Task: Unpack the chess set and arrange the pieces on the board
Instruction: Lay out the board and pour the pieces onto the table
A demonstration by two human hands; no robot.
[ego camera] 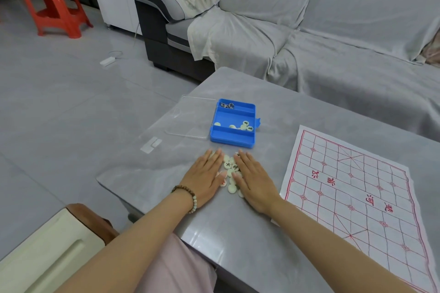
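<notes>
Both hands [204,175] [255,181] flank loose chess pieces [229,167]

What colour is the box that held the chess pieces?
Blue box, clearest in the head view.

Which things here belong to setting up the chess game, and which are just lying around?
For the job: loose pieces between the left hand and right hand; blue box holding leftover pieces; clear lid; board sheet.
Lying about: red stool; sofa; metal rings; white adapter.
</notes>
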